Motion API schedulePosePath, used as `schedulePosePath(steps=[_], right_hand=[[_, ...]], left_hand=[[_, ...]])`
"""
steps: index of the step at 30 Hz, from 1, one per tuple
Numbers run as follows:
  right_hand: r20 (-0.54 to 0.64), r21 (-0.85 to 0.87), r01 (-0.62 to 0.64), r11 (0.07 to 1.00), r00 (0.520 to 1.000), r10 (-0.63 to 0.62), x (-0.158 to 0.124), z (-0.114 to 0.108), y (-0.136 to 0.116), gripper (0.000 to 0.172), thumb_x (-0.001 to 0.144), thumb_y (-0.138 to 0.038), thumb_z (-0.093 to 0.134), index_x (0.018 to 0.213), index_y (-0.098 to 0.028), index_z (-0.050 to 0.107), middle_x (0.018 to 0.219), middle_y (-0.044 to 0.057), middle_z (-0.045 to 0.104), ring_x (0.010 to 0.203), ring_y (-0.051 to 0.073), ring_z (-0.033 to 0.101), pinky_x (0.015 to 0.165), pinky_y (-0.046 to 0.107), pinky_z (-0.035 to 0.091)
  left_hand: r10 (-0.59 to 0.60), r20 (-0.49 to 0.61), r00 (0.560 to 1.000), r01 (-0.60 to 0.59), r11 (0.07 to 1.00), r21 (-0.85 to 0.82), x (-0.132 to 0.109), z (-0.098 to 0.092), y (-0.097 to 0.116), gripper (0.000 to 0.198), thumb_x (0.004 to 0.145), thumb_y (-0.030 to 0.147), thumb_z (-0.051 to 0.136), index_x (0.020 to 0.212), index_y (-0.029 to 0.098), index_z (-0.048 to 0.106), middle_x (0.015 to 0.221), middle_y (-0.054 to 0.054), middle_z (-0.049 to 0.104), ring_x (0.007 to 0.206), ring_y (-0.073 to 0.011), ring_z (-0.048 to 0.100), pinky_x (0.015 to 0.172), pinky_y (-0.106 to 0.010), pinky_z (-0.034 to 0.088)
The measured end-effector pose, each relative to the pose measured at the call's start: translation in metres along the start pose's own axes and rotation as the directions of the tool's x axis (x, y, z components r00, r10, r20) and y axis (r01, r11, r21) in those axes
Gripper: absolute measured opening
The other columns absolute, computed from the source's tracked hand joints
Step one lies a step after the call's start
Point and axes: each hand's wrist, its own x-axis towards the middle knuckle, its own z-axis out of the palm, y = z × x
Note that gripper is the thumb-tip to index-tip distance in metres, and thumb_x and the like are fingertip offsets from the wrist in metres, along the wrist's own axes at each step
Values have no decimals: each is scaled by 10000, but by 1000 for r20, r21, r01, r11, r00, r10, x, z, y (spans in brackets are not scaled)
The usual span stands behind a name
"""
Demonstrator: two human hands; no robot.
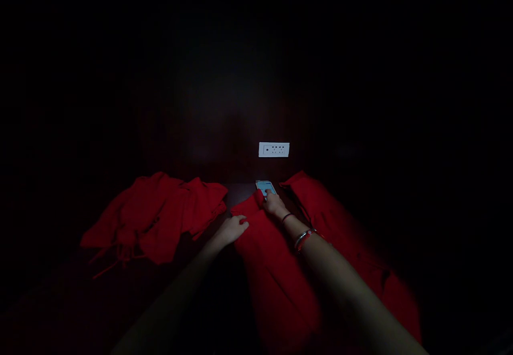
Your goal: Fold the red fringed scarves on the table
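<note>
A long red garment [276, 269] lies lengthwise in front of me, its far end folded over. My left hand [233, 230] is at its left edge, fingers bent and closed on the cloth. At the garment's far end my right hand [274, 204] reaches over a phone [265, 185] with a lit screen. One finger is stretched out on or just above the screen, and the other fingers are partly hidden. Bracelets circle my right wrist.
A crumpled red garment [160, 210] with dangling cords lies at the left. Another red garment [332, 210] stretches along the right. A white socket plate [273, 149] is on the dark wall behind. Most of the surroundings are too dark to make out.
</note>
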Motion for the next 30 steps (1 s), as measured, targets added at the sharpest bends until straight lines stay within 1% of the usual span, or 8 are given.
schedulePosePath(steps=[5, 7, 11, 16, 19, 22, 27, 30], right_hand=[[-64, -32, -38, 999, 997, 36, -4, 13, 15, 336, 797, -187, 308, 1125, -144, 372, 989, 150, 540, 870, 223, 535, 677, 311, 398], [-132, -52, -13, 999, 991, 6, -9, 11, 16, 327, 810, -211, 300, 1120, -150, 383, 1041, 146, 502, 907, 217, 509, 711, 314, 392], [-270, -85, 243, 966, 928, -257, -28, 2, 16, 311, 824, -263, 312, 1079, -144, 443, 1077, 120, 461, 978, 178, 450, 819, 283, 356], [-16, -84, 558, 825, 827, -561, -56, 10, 32, 341, 821, -284, 334, 1100, -131, 456, 1080, 105, 477, 1006, 161, 439, 871, 274, 338], [-41, -67, 561, 825, 825, -564, -70, 7, 38, 378, 815, -273, 342, 1147, -107, 417, 1169, 134, 413, 1085, 177, 379, 908, 294, 311], [-78, -21, 498, 867, 864, -498, -102, -16, 39, 345, 816, -294, 334, 1093, -136, 464, 1094, 118, 469, 987, 164, 460, 860, 281, 354], [226, -99, 368, 925, 913, -339, -188, -45, 44, 404, 731, -393, 458, 1080, -191, 481, 980, 98, 540, 827, 199, 538, 709, 297, 415], [183, -170, 312, 935, 942, -282, -210, -39, 45, 300, 744, -248, 432, 1029, -207, 515, 997, 102, 533, 832, 195, 532, 703, 292, 400]], left_hand=[[14, 35, 999, -20, 982, 187, -8, -4, -4, 291, 747, 298, 370, 915, 203, 588, 927, -74, 616, 868, -187, 560, 753, -270, 395], [19, -50, 999, -4, 958, 286, -12, -4, -1, 314, 762, 338, 350, 858, 180, 604, 898, -97, 607, 846, -205, 560, 737, -300, 407], [288, -226, 931, -194, 911, 363, -13, -1, 1, 349, 778, 334, 352, 1022, 161, 533, 1091, -107, 508, 1015, -211, 456, 849, -337, 354], [411, 63, 910, -415, 887, 203, -3, 2, -11, 393, 825, 207, 212, 1133, 135, 445, 1166, -63, 483, 1085, -130, 405, 934, -266, 283], [394, 50, 918, -396, 900, 183, -2, -1, -13, 407, 821, 170, 178, 1104, 127, 468, 1147, -61, 502, 1059, -124, 432, 927, -261, 290], [420, 16, 907, -416, 893, 170, -5, -6, -10, 394, 826, 192, 189, 1019, 135, 527, 1083, -58, 547, 1007, -126, 469, 910, -254, 304], [449, 76, 890, -456, 881, 125, -8, -8, -4, 329, 813, 336, 305, 914, 167, 568, 996, -28, 580, 952, -139, 489, 874, -250, 330], [415, 104, 904, -427, 887, 174, -4, -4, -5, 300, 760, 389, 413, 864, 160, 577, 960, -40, 584, 923, -162, 496, 845, -259, 346]])
